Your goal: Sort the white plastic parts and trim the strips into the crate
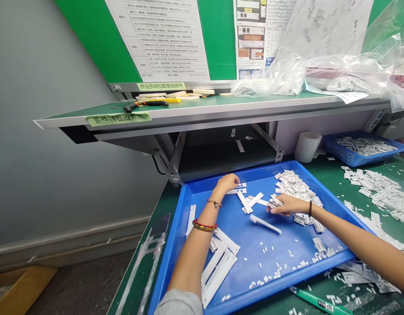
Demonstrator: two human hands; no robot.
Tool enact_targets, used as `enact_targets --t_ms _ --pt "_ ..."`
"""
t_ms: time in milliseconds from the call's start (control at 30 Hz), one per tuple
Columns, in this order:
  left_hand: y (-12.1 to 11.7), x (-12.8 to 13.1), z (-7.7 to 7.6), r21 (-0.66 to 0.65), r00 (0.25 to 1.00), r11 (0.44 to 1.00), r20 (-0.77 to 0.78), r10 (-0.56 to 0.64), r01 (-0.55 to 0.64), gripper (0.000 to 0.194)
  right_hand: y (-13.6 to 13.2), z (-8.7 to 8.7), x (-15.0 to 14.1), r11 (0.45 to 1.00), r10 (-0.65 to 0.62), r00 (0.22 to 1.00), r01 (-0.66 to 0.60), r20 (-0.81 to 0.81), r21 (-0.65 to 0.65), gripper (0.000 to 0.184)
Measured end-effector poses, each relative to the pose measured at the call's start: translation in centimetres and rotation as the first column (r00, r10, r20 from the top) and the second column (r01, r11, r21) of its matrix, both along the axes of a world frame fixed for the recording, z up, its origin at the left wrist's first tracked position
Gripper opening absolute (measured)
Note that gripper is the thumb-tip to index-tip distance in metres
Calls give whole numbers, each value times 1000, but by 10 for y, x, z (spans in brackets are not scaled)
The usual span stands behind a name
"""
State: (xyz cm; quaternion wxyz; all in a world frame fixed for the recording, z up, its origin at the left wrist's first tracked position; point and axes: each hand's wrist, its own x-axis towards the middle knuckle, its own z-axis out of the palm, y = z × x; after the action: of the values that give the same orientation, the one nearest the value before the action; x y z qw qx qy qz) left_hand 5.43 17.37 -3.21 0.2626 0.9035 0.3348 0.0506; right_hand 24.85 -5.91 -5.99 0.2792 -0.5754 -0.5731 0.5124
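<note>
My left hand [227,183] is at the back of the blue tray [244,240], fingers curled over white slotted plastic strips [241,190]; its fingertips are partly hidden. Toward the tray's right side, my right hand [283,204] is closed around a small bunch of white plastic pieces [275,201]. Crossed white strips [251,202] lie between the hands, and a single strip [265,223], smeared by motion, is in front of them. A heap of small white pieces [295,186] fills the back right corner. Longer flat strips [219,271] lie beside my left forearm.
Behind the tray is a dark conveyor belt [218,153] beneath a shelf [208,105] carrying pliers [145,105] and plastic bags. A blue basket [362,148] of white pieces, a white roll [307,147] and loose piles stand right. A green pen [320,301] lies in front.
</note>
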Motion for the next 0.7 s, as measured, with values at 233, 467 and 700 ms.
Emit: enact_targets --t_ms 233,467,700 --pt "-3 4 -23 51 986 999 -165 3 6 11 5 -12 11 987 -158 986 156 56 39 56" --pt "16 -6 -6 -13 996 1000 -93 -12 11 14 4 -16 14 969 -237 949 215 208 124 58" --pt "21 -5 -25 -97 990 993 -135 52 -66 35 1 -8 13 971 -230 934 202 274 128 58"
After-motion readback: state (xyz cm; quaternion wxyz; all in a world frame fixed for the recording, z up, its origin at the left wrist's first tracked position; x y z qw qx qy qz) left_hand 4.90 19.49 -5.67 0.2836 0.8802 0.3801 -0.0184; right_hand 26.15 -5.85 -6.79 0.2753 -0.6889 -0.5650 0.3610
